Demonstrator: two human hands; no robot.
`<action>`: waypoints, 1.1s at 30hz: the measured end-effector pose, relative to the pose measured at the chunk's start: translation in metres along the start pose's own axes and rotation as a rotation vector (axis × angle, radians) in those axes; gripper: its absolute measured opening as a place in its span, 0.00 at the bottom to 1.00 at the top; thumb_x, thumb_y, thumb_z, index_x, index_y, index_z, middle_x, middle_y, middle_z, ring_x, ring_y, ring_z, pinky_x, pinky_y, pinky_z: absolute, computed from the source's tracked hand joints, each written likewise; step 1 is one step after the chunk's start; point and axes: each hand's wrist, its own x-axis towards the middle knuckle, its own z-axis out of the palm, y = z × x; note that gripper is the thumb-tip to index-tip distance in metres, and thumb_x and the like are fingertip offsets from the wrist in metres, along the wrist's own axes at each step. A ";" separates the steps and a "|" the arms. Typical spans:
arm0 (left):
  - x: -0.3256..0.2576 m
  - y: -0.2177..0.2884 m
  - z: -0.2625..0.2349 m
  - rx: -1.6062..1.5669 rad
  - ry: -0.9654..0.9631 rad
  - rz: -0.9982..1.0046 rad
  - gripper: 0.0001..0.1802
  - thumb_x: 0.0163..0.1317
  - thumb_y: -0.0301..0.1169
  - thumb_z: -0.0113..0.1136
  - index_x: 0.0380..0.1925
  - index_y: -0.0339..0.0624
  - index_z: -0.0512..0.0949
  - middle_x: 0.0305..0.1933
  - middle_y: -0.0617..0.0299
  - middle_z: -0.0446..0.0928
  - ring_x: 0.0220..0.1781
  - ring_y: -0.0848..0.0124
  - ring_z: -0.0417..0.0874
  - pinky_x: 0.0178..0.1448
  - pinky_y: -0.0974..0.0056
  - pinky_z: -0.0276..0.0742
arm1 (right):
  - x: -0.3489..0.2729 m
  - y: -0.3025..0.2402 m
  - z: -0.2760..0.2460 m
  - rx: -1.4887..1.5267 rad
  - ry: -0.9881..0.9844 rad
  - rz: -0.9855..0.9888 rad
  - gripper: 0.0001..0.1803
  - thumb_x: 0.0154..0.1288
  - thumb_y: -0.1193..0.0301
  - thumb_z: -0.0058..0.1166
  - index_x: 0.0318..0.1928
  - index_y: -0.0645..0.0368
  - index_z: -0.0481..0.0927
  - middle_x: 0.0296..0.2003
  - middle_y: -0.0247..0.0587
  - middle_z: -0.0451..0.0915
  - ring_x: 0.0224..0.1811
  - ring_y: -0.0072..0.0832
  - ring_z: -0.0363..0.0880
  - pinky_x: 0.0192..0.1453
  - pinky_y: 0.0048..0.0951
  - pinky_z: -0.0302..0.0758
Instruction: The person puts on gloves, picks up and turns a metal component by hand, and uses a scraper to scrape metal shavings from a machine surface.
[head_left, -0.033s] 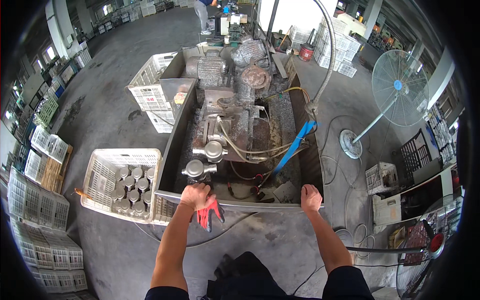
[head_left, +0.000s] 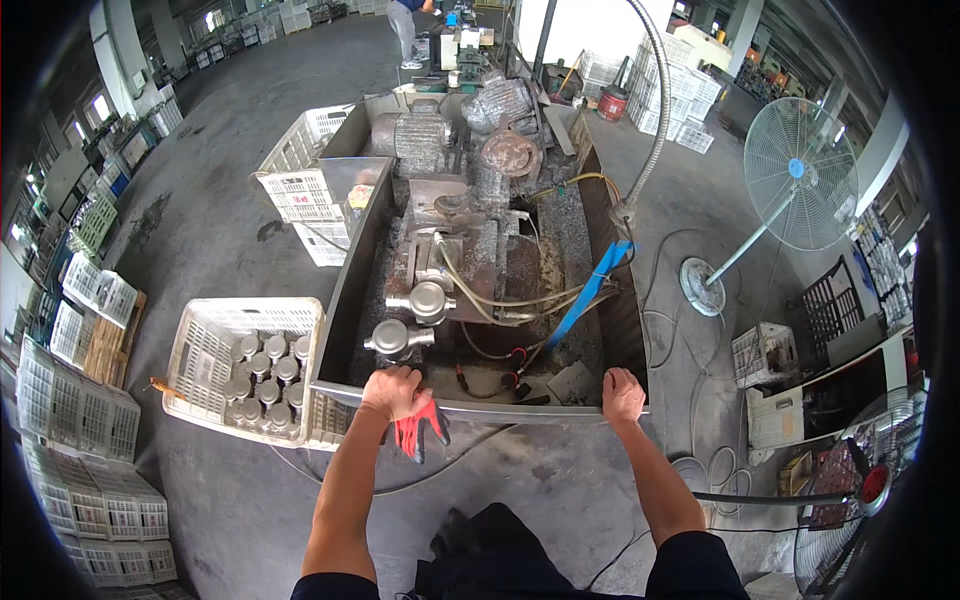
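Observation:
I stand at the front of a long metal trough [head_left: 345,290] that holds a grimy machine [head_left: 470,240]. My left hand [head_left: 395,392] rests on the trough's front rim, closed over a red glove [head_left: 415,432] whose fingers hang down outside the rim. Just beyond this hand sit two round metal parts [head_left: 390,340] mounted on the machine. My right hand [head_left: 622,393] grips the same rim [head_left: 520,408] near its right corner. Hoses and a blue strap [head_left: 590,290] run across the trough between the hands.
A white crate [head_left: 200,350] with several metal cylinders stands left of the trough. More white crates [head_left: 300,165] sit at the back left and in stacks along the left wall. A standing fan [head_left: 800,170] and floor cables [head_left: 700,470] are to the right. A person [head_left: 405,25] stands far back.

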 end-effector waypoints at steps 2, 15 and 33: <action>0.000 0.000 0.000 0.009 -0.003 -0.007 0.17 0.55 0.45 0.66 0.22 0.45 0.76 0.24 0.58 0.77 0.27 0.58 0.84 0.30 0.55 0.80 | 0.000 0.000 0.000 0.001 -0.008 0.010 0.08 0.68 0.65 0.54 0.36 0.55 0.83 0.36 0.44 0.83 0.42 0.50 0.82 0.45 0.51 0.77; -0.001 -0.001 0.002 0.012 -0.054 -0.036 0.17 0.56 0.46 0.66 0.23 0.46 0.77 0.25 0.58 0.78 0.28 0.58 0.84 0.32 0.54 0.81 | 0.000 0.002 0.001 -0.006 -0.018 0.015 0.07 0.67 0.67 0.54 0.37 0.55 0.83 0.36 0.43 0.84 0.42 0.49 0.82 0.45 0.50 0.78; -0.001 0.000 -0.001 0.007 -0.043 -0.046 0.18 0.57 0.47 0.64 0.24 0.45 0.77 0.26 0.56 0.78 0.29 0.57 0.85 0.33 0.54 0.81 | -0.002 0.006 0.004 0.009 -0.063 0.068 0.09 0.64 0.73 0.53 0.43 0.53 0.84 0.42 0.41 0.86 0.47 0.46 0.84 0.50 0.47 0.79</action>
